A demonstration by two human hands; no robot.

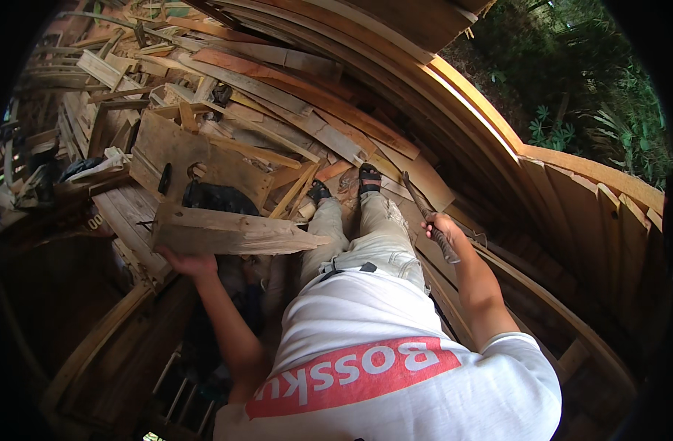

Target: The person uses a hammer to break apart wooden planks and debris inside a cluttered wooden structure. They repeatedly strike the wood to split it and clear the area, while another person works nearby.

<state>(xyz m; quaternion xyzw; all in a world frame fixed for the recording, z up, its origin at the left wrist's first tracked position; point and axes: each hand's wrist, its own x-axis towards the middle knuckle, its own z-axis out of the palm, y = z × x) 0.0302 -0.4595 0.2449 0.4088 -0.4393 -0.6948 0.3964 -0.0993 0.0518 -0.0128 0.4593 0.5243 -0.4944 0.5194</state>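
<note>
My left hand (191, 264) supports a short, rough wooden board (230, 230) from below at its left end. Most of its fingers are hidden behind the wood. The board lies crosswise in front of my legs, and its right end tapers to a splintered point. On the other side, my right hand (441, 225) is closed around a long, narrow dark tool that looks like a machete (417, 194). Its ribbed handle end sticks out below my fist toward me, and the thin end points away, up and left. The two hands are well apart.
Loose planks (300, 117) and offcuts cover the floor ahead and to the left. A wide plywood piece (222, 163) with a hole lies beyond the board, beside a black bag (220, 197). Stacked timber (469, 125) lines the right, with green plants (564, 125) outside. My sandalled feet (369, 176) stand among planks.
</note>
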